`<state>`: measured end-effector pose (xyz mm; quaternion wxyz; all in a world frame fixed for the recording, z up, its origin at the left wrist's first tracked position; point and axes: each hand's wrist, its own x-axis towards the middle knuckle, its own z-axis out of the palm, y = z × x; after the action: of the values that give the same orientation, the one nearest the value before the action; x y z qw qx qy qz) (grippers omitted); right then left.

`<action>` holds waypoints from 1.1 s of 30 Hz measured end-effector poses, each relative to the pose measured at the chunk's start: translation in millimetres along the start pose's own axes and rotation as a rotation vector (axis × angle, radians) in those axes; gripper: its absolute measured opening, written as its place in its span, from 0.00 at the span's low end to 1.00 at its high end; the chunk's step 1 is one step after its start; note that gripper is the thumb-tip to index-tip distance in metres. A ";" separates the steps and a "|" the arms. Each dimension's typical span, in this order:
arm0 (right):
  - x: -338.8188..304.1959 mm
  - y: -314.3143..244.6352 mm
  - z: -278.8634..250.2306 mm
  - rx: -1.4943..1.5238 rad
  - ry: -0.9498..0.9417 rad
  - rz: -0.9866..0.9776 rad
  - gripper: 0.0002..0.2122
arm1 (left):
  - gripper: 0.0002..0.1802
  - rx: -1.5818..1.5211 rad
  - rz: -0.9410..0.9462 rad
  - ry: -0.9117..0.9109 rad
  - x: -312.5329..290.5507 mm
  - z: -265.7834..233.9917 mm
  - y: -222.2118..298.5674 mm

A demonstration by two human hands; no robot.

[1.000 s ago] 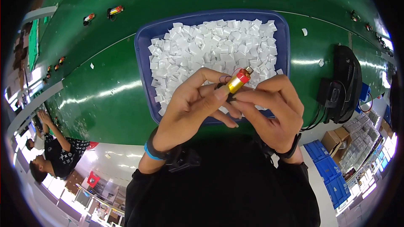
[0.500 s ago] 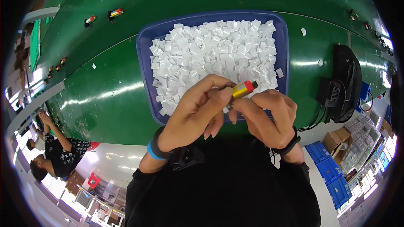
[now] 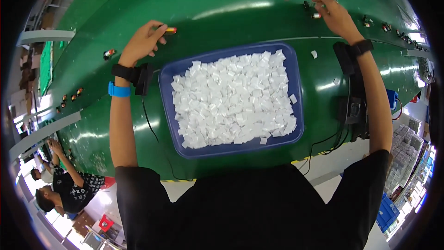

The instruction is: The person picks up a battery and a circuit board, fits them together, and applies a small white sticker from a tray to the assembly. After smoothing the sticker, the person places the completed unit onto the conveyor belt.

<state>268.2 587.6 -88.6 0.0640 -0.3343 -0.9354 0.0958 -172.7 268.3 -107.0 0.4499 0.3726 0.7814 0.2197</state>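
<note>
My left hand (image 3: 145,40) is over the far left of the green work surface, beyond the bin. Thumb and fingertips pinch a small yellow battery cell (image 3: 170,30) with a red end. Far right, my right hand (image 3: 336,17) reaches out with fingers apart, above a small cell with a white and red wrap (image 3: 316,15). A small dark part (image 3: 306,5) sits beside those fingertips. Between my forearms stands a blue plastic bin (image 3: 231,152) full of small white square pieces (image 3: 233,99).
More cells with dark parts lie at left (image 3: 108,53) and along the right (image 3: 386,27). A black device with cables (image 3: 354,111) stands under my right forearm. A loose white piece (image 3: 314,54) lies right of the bin. Another person (image 3: 76,185) works at far left.
Both hands have moved apart from above the bin and out over the far surface. The yellow cell has gone with my left hand; my right hand has opened near other parts.
</note>
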 end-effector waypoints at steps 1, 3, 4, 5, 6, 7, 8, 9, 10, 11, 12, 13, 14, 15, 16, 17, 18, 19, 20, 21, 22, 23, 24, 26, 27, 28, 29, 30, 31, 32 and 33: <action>8.7 25.3 12.3 0.002 0.000 0.006 0.14 | 0.23 0.003 0.012 0.008 7.5 -1.2 -15.4; 21.4 42.8 30.6 -0.102 -0.006 0.025 0.14 | 0.25 0.403 0.332 0.567 7.4 0.1 -58.6; 25.7 48.3 37.1 -0.210 -0.021 0.054 0.15 | 0.26 0.605 0.488 0.843 5.6 -2.6 -75.1; 24.8 55.9 43.1 -0.324 -0.046 0.091 0.15 | 0.26 0.599 0.487 0.841 -3.1 5.3 -66.4; 20.5 60.6 43.3 -0.329 -0.038 0.085 0.15 | 0.26 0.339 0.446 0.805 -21.2 16.7 -40.9; 13.8 57.4 37.6 -0.240 -0.035 0.040 0.14 | 0.26 0.085 0.396 0.772 -44.2 20.4 -16.1; 3.1 46.8 33.0 -0.151 -0.040 -0.003 0.13 | 0.26 0.086 0.391 0.785 -62.1 23.6 -5.2; -2.0 38.4 25.4 -0.150 -0.039 -0.015 0.13 | 0.23 -0.057 0.366 0.662 -78.2 26.9 3.3; -10.1 20.8 4.1 -0.107 -0.059 0.051 0.11 | 0.21 -0.199 0.349 0.528 -93.1 32.7 14.2; -14.1 -0.1 -8.2 -0.061 -0.090 0.110 0.09 | 0.19 -0.257 0.351 0.472 -106.5 40.8 19.1; -17.8 -23.7 -18.5 -0.058 -0.095 0.101 0.09 | 0.16 -0.309 0.353 0.420 -120.9 47.4 26.1; -23.3 -49.9 -25.9 -0.032 -0.042 0.029 0.07 | 0.14 -0.390 0.347 0.358 -131.8 58.7 29.6; -31.8 -75.8 -32.2 -0.006 0.009 -0.037 0.05 | 0.12 -0.470 0.342 0.291 -139.3 71.4 32.7; -41.5 -104.4 -40.4 0.020 0.036 -0.098 0.05 | 0.12 -0.493 0.351 0.212 -149.1 82.5 37.2; -50.6 -132.8 -45.1 0.052 0.062 -0.163 0.05 | 0.12 -0.516 0.355 0.138 -155.6 93.2 42.0; -63.8 -161.0 -48.5 0.084 0.100 -0.269 0.05 | 0.13 -0.599 0.323 -0.004 -158.6 103.2 47.4; -77.1 -185.8 -52.1 0.114 0.137 -0.371 0.05 | 0.14 -0.684 0.289 -0.150 -161.0 114.0 54.3; -88.8 -205.3 -52.9 0.184 0.108 -0.445 0.06 | 0.16 -0.792 0.274 -0.259 -162.7 131.8 60.1; -102.3 -222.2 -54.5 0.257 0.077 -0.513 0.07 | 0.17 -0.902 0.254 -0.372 -168.6 145.8 62.1; -113.7 -233.0 -54.6 0.261 0.059 -0.501 0.07 | 0.17 -0.912 0.239 -0.385 -170.7 149.4 63.5; -124.0 -242.2 -53.5 0.263 0.043 -0.529 0.08 | 0.17 -0.954 0.169 -0.470 -173.5 150.1 67.0; -130.0 -246.6 -51.8 0.264 0.035 -0.557 0.10 | 0.17 -0.988 0.104 -0.554 -174.2 147.9 70.6; -134.0 -247.0 -49.7 0.267 0.027 -0.549 0.10 | 0.17 -1.021 0.038 -0.636 -175.2 147.2 71.8; -141.9 -246.0 -44.2 0.369 -0.005 -0.488 0.12 | 0.16 -0.964 0.054 -0.596 -182.6 150.4 68.6; -145.9 -245.6 -41.2 0.420 -0.019 -0.460 0.13 | 0.15 -0.904 0.078 -0.549 -187.0 152.6 66.6; -150.1 -247.7 -37.2 0.422 -0.021 -0.457 0.13 | 0.16 -0.844 0.101 -0.502 -189.6 154.4 65.0; -154.4 -252.5 -32.5 0.568 -0.073 -0.321 0.14 | 0.16 -0.845 0.097 -0.504 -190.3 156.8 64.0; -158.1 -258.0 -28.6 0.711 -0.124 -0.181 0.14 | 0.17 -0.841 0.103 -0.450 -190.6 159.8 63.4; -161.2 -262.3 -26.5 0.852 -0.175 -0.039 0.14 | 0.18 -0.836 0.108 -0.394 -191.6 162.8 62.4; -163.4 -265.2 -26.2 0.854 -0.178 -0.036 0.14 | 0.20 -0.831 0.113 -0.340 -192.6 164.6 61.8; -165.5 -267.6 -25.9 0.913 -0.191 0.025 0.14 | 0.20 -0.831 0.109 -0.342 -193.8 165.3 61.5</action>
<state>236.0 282.8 -13.1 0.1171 -0.2727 -0.7951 0.5290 55.8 157.0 -43.2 0.6716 0.2317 0.5206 0.4736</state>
